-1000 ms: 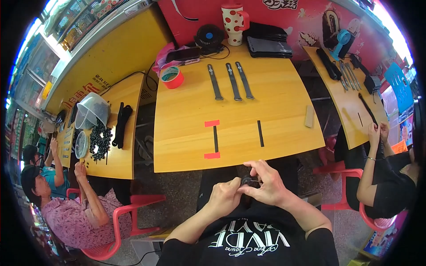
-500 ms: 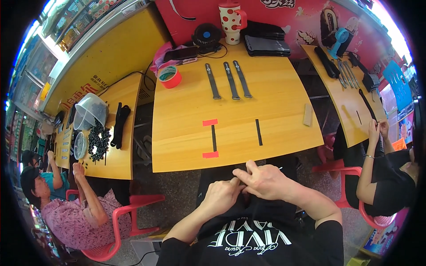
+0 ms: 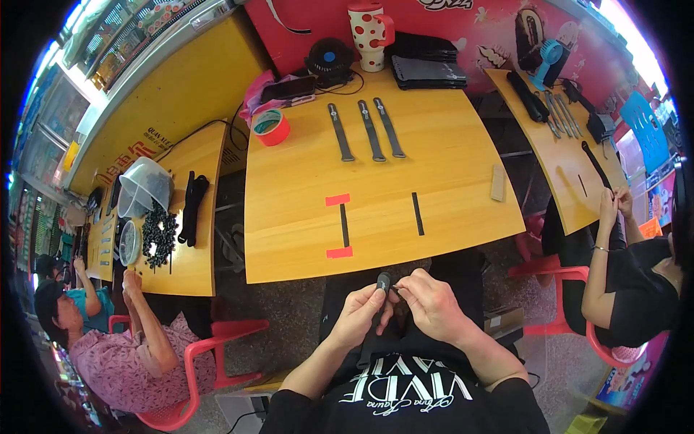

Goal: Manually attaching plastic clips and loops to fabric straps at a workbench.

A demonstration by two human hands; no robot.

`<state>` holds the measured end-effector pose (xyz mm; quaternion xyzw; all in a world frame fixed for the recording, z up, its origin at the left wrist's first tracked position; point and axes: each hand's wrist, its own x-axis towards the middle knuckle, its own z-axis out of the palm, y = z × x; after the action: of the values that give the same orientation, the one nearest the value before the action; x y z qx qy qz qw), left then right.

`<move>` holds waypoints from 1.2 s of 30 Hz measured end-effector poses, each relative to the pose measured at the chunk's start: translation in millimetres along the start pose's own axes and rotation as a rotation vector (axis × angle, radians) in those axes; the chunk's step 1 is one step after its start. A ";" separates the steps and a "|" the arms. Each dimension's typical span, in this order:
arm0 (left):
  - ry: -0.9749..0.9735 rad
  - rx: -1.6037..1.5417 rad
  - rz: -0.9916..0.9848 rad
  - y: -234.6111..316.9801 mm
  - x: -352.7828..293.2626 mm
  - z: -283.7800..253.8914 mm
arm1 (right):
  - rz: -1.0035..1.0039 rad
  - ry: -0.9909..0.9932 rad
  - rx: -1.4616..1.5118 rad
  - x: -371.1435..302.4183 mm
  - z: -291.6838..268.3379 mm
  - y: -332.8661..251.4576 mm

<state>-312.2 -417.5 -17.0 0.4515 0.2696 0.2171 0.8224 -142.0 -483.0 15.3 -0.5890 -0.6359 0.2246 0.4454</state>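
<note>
My left hand [image 3: 361, 312] is closed round a dark strap [image 3: 383, 281], its rounded end standing up past the thumb. Close beside it my right hand [image 3: 432, 302] pinches a small dark piece near the strap; what exactly it grips is partly hidden. Both hands are over my lap, just off the near edge of the wooden table [image 3: 289, 217]. On the tabletop lie three grey-black straps [image 3: 371, 132] toward the back. Nearer are two thin black strips: a left strip [image 3: 344, 226] between two pieces of red tape [image 3: 337, 200], and a right strip [image 3: 418, 214].
Farther back are a red tape roll [image 3: 271, 129], a black fan [image 3: 330, 58], a dotted tumbler [image 3: 370, 36] and stacked black pouches [image 3: 428, 72]. A tan strip [image 3: 498, 182] lies at right. People work at tables on both sides; the left table holds small black parts [image 3: 159, 231].
My hands have come from overlapping to slightly apart, and the strap's rounded end now shows above my left thumb. The view has shifted slightly.
</note>
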 end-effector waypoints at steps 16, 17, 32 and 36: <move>0.034 0.071 0.027 -3.8 -1.1 5.9 | -0.006 0.052 -0.007 1.0 -0.8 -2.8; 0.051 0.095 0.026 -4.6 -1.2 5.6 | 0.002 0.040 -0.015 1.2 -2.0 -3.8; -0.005 0.030 0.054 -4.6 0.0 5.5 | 0.017 0.039 0.057 4.1 -4.8 -4.1; 0.006 0.033 0.051 -4.5 -0.6 6.3 | 0.009 0.018 0.028 4.1 -5.4 -3.6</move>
<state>-308.1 -424.1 -17.9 0.4710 0.2639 0.2349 0.8083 -139.1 -481.2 22.1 -0.5875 -0.6260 0.2300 0.4584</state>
